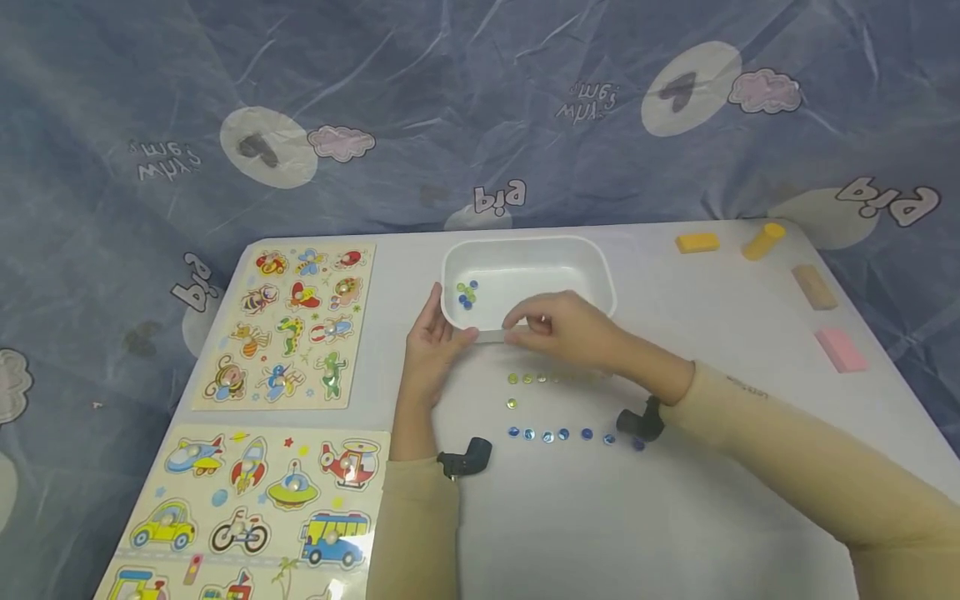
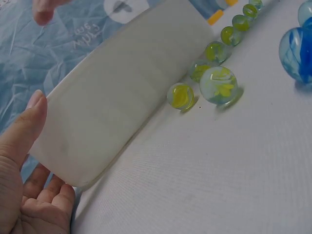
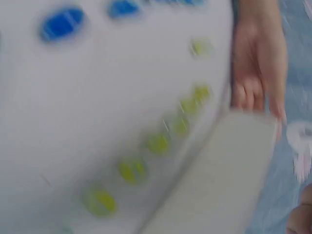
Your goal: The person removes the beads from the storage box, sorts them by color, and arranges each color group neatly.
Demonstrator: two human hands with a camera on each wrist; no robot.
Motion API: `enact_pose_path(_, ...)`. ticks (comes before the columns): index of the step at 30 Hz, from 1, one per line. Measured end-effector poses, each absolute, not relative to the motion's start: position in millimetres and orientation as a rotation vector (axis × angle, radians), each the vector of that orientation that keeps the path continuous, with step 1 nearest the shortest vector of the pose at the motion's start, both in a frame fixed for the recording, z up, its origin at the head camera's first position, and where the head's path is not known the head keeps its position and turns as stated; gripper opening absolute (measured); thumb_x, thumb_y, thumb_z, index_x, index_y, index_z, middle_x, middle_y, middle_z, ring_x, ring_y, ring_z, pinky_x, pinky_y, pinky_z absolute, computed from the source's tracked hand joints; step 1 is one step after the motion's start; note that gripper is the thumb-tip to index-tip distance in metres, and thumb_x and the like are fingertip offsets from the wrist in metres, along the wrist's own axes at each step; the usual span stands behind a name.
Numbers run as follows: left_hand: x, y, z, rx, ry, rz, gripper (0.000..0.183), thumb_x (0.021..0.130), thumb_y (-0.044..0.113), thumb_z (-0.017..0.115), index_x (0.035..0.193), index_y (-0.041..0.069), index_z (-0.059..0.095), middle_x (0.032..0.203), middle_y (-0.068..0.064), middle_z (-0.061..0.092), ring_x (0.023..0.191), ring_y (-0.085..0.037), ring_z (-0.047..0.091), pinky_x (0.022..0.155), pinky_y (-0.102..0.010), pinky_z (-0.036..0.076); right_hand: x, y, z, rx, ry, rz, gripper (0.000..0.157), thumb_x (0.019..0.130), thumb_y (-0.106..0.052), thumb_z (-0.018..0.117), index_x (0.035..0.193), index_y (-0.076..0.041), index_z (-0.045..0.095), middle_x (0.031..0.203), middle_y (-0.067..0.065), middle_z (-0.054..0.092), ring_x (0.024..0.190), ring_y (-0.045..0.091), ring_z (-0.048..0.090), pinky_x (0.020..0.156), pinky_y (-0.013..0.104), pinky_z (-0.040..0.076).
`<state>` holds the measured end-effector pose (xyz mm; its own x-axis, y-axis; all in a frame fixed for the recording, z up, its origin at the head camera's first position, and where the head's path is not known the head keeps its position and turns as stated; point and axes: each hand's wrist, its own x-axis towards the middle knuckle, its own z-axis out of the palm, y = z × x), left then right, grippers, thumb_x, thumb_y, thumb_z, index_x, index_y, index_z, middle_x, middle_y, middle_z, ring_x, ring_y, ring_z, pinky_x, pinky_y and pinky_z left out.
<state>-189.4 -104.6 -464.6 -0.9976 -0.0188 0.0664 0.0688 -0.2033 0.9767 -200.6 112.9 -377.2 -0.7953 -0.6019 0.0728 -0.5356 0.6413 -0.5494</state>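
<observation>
A white plastic tub (image 1: 528,241) stands at the far middle of the table, with several blue and yellow-green marbles (image 1: 467,297) in its left end. My left hand (image 1: 435,350) holds its near left corner; in the left wrist view the thumb lies by the rim and the fingers by the lower corner. Over the near rim, my right hand (image 1: 562,329) has bent fingers, thumb and index tips apart, with no marble showing between them. In front of the tub runs a row of yellow-green marbles (image 1: 528,378), one more marble (image 1: 512,403) nearer, then a row of blue marbles (image 1: 564,434).
Two wooden picture puzzles, one of insects (image 1: 288,325) and one of vehicles (image 1: 262,500), lie at the left. Along the right and back edge are a yellow block (image 1: 697,242), a yellow cylinder (image 1: 763,242), a tan block (image 1: 814,287) and a pink block (image 1: 841,350).
</observation>
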Motion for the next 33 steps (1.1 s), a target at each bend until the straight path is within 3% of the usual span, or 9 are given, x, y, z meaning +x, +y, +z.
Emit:
enact_pose_path(3,-188.8,-105.3,-462.7,-0.056,-1.956,-2.4,0.095,0.073,0.013,0.081,0.15,0.02,0.026,0.157,0.002,0.027,0.144,-0.021,0.026,0.116,-0.029,0.033,-223.3,116.7,-376.7,-0.892,2.818,-0.829,0.025,0.085,-0.036,0.069,0.108,-0.026,0.067,0.069,-0.009,0.054,0.06,0.011,0.044,0.055,0.024,0.043)
enact_pose_path(9,-187.3,-107.9,-461.8,-0.035,-1.962,-2.426,0.096,0.071,0.015,0.082,0.15,0.022,0.026,0.157,0.003,0.026,0.145,-0.019,0.026,0.116,-0.029,0.033,-262.2,112.2,-394.7,-0.747,2.699,-0.649,0.031,0.084,-0.034,0.071,0.113,-0.024,0.066,0.086,-0.011,0.066,0.084,0.012,0.057,0.081,0.029,0.05)
enact_pose_path(18,-189.7,-107.3,-462.5,-0.056,-1.955,-2.434,0.092,0.075,0.008,0.079,0.149,0.025,0.028,0.157,0.005,0.026,0.144,-0.016,0.027,0.114,-0.024,0.034,-284.3,88.3,-407.0,-0.789,2.475,-0.601,0.024,0.087,-0.011,0.063,0.109,-0.018,0.069,0.089,-0.003,0.069,0.084,0.014,0.06,0.085,0.029,0.052)
enact_pose_path(22,-190.3,-107.2,-463.3,-0.061,-1.947,-2.434,0.091,0.075,0.007,0.078,0.149,0.026,0.029,0.156,0.007,0.028,0.144,-0.014,0.027,0.115,-0.026,0.033,-289.0,79.0,-408.9,-0.813,2.412,-0.594,0.023,0.088,-0.01,0.061,0.107,-0.019,0.07,0.089,-0.003,0.069,0.085,0.014,0.061,0.088,0.029,0.052)
enact_pose_path(27,-190.6,-106.6,-463.6,-0.1,-1.919,-2.449,0.092,0.075,0.007,0.078,0.15,0.02,0.027,0.157,0.002,0.027,0.145,-0.018,0.026,0.118,-0.03,0.03,-292.8,71.4,-412.2,-0.809,2.381,-0.59,0.018,0.087,-0.01,0.063,0.094,-0.023,0.073,0.092,-0.006,0.071,0.092,0.013,0.063,0.095,0.032,0.052)
enact_pose_path(33,-190.7,-107.1,-464.2,-0.108,-1.908,-2.441,0.091,0.075,0.006,0.078,0.15,0.02,0.027,0.157,0.002,0.027,0.145,-0.019,0.026,0.118,-0.032,0.03,-295.6,65.8,-415.4,-0.856,2.432,-0.573,0.013,0.084,-0.013,0.066,0.085,-0.024,0.072,0.089,-0.007,0.071,0.09,0.013,0.063,0.094,0.032,0.052)
